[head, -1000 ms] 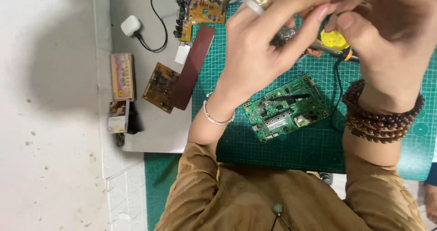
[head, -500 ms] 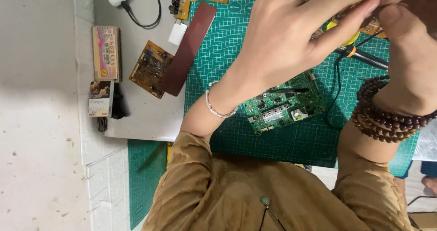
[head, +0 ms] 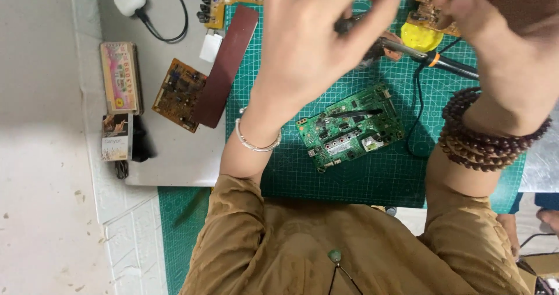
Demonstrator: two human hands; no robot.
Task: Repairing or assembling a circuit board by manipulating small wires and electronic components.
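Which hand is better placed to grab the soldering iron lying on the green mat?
Right, probably. The soldering iron lies with its black handle just beside the right hand, while the left hand sits farther off and its fingers seem busy with something dark, blurred here.

Green cutting mat point(head: 361, 178) carries a green circuit board point(head: 349, 127).

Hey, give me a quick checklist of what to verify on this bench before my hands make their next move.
1. Green circuit board flat on the green cutting mat: ok.
2. Soldering iron off the board, lying on the mat: ok.
3. Black probe lying across the board, nobody holding it: not ok.
4. Left hand grip: blurred, cannot tell.
5. Right hand grip: cannot tell.
6. Iron's black cable beside the board, not over it: ok.
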